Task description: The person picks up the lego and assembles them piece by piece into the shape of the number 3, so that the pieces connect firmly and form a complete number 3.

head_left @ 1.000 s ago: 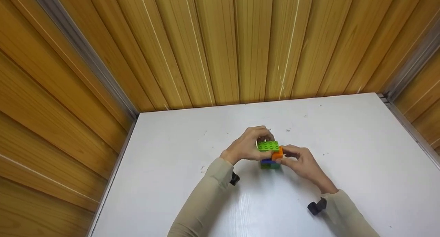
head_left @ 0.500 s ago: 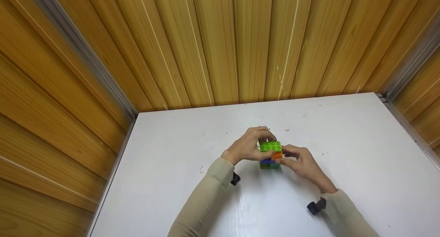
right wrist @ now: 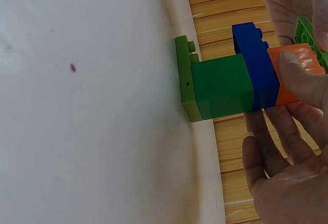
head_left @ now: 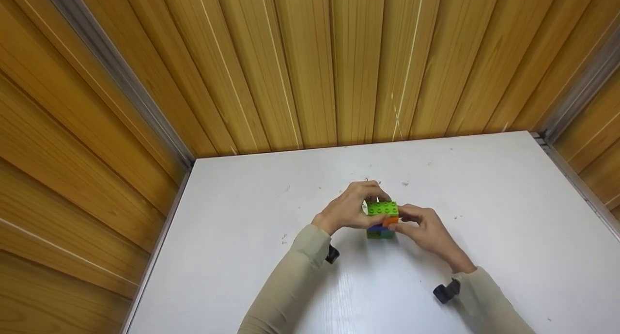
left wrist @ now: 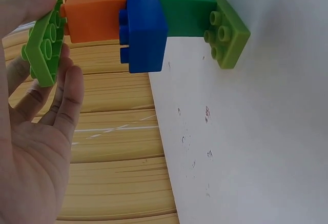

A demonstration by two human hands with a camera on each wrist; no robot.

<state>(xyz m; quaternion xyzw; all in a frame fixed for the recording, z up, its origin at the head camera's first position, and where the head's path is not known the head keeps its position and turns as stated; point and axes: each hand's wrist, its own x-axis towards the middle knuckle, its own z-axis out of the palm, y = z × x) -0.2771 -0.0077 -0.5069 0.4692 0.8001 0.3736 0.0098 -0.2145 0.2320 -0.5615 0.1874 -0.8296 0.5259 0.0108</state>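
Observation:
A small upright stack of toy building bricks stands on the white table [head_left: 232,217]. From the bottom up it has a light green plate [left wrist: 233,39], a dark green brick [left wrist: 184,9], a blue brick [left wrist: 147,34] and an orange brick [left wrist: 97,16]. My left hand [head_left: 351,205] pinches another light green plate [head_left: 382,208] by its edges, at the orange brick's studs. This plate juts out past the orange brick; whether its studs are pressed in I cannot tell. My right hand [head_left: 426,230] grips the orange brick, thumb on its near side.
Wood-patterned panels [head_left: 310,67] close in the back and the sides of the table. Black wrist cameras [head_left: 446,291] sit at both sleeves. Small dark marks [head_left: 405,183] dot the tabletop.
The upper light green plate has shifted a little to the right and down with my left hand. My right hand stays in place on the orange brick.

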